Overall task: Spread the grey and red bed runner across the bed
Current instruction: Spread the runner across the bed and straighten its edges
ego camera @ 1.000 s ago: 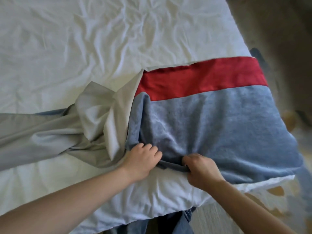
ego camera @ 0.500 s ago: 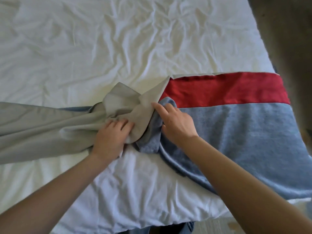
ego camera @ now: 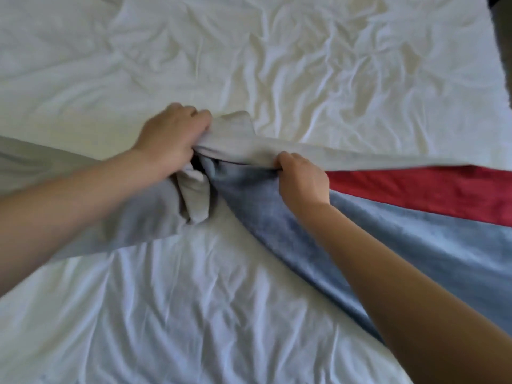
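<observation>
Both hands' grip — left hand (ego camera: 171,139), right hand (ego camera: 302,181) — tight on bed runner (ego camera: 388,234), bunched between.

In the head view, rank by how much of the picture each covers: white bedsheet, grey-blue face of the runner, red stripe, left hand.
1. White bedsheet, by far the largest.
2. Grey-blue face of the runner.
3. Red stripe.
4. Left hand, smallest; the right hand looks alike, so I would not rank those two.

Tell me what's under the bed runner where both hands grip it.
Rumpled white sheet shows around the bed runner. Beneath the bunched folds between left hand and right hand, nothing is visible.
</observation>
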`<state>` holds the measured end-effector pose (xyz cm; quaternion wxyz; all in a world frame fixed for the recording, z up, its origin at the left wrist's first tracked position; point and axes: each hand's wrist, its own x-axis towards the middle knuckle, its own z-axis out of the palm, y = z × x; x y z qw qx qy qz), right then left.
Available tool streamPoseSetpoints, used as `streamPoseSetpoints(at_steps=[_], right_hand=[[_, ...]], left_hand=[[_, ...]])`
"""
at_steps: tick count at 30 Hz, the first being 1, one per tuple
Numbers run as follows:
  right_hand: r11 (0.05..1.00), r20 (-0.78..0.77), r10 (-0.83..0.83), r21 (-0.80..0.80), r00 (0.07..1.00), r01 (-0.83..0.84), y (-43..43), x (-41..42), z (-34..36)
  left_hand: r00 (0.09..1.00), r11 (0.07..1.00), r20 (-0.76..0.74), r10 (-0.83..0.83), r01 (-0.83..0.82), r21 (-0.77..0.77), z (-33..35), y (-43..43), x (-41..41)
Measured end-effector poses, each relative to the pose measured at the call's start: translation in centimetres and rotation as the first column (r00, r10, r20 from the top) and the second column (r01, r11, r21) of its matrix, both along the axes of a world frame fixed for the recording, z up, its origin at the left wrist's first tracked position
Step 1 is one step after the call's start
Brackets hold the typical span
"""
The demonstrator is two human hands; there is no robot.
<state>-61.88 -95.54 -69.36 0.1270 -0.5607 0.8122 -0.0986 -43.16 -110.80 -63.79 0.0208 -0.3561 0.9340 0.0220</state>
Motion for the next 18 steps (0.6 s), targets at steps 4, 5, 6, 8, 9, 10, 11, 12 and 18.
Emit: streamPoseSetpoints(at_steps=[4, 5, 6, 8, 9, 10, 11, 12, 18], right_hand=[[0.965, 0.083, -0.046, 0.263, 0.996, 0.022, -1.5, 1.0, -1.8], [0.945, 0.132, -0.067, 0.327, 0.989, 0.021, -1.4, 1.0, -2.2], [0.932, 0.16, -0.07, 0.361, 0.985, 0.008, -1.0, 1.0, -2.6], [0.936, 0.181, -0.035, 0.35, 0.983, -0.031, 0.0, 0.4, -3.0], [0.948, 0.189, -0.018, 0.315, 0.982, -0.043, 0.7, -0.2, -3.0], [0.962, 0.195, -0.002, 0.269, 0.981, -0.052, 1.5, -1.1, -3.0], [0.973, 0.185, 0.02, 0.223, 0.983, -0.062, 2.3, -2.3, -2.9], [0.979, 0.157, 0.042, 0.189, 0.987, -0.071, 3.3, -3.7, -2.8], [0.964, 0.128, -0.221, 0.176, 0.967, 0.197, 10.6, -15.6, -2.9]], left_hand=[[0.955, 0.997, 0.287, 0.07, -0.071, -0.005, 0.6, -3.5, -2.0], [0.935, 0.997, 0.349, 0.06, -0.072, 0.021, 0.4, -3.3, -3.1], [0.92, 0.997, 0.389, 0.043, -0.065, 0.044, 0.2, -2.8, -4.2], [0.915, 0.996, 0.402, -0.023, -0.015, 0.09, -0.1, -1.2, -6.9], [0.926, 0.993, 0.369, -0.076, 0.035, 0.115, -0.2, -0.1, -8.4], [0.94, 0.986, 0.316, -0.131, 0.091, 0.137, -0.3, 1.0, -10.0], [0.952, 0.978, 0.247, -0.18, 0.146, 0.148, -0.4, 2.3, -11.6], [0.959, 0.969, 0.176, -0.224, 0.2, 0.145, -0.6, 3.6, -13.2], [0.936, 0.925, 0.061, -0.346, 0.33, 0.186, -3.3, 10.8, -23.9]])
